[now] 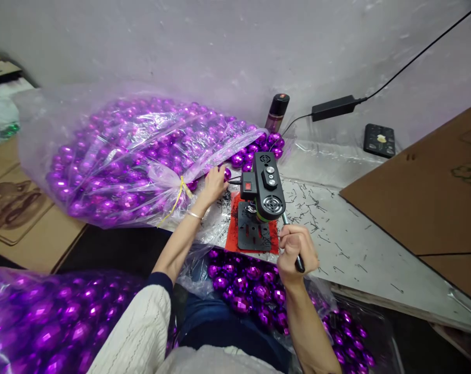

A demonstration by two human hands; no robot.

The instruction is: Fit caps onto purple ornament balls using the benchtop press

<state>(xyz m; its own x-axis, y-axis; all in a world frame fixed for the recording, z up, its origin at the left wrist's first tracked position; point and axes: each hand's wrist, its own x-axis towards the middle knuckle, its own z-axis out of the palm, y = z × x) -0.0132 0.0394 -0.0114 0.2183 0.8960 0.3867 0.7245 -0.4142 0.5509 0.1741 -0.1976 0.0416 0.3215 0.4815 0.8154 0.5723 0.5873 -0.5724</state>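
Note:
My right hand (297,252) is wrapped round the black-ended lever (299,264) of a small black press-like machine (269,179). The machine has a red switch and round vents, and its slotted base plate (254,226) rests on a red sheet (232,234). Left of the machine, my left hand (215,183) has its fingers closed about a shiny purple bauble (227,174), partly hidden by them. Just beyond lie loose purple baubles (247,156) at the mouth of a clear plastic bag. More purple baubles (254,283) fill a plastic-lined space at my lap.
A big clear bag (142,140) of purple baubles, tied with yellow string, stands left; another (44,322) is nearer. Thin dark pins are scattered over the white table (317,228). A spray can (277,111), power adapter (334,108), phone (379,140) and cardboard (426,192) surround it.

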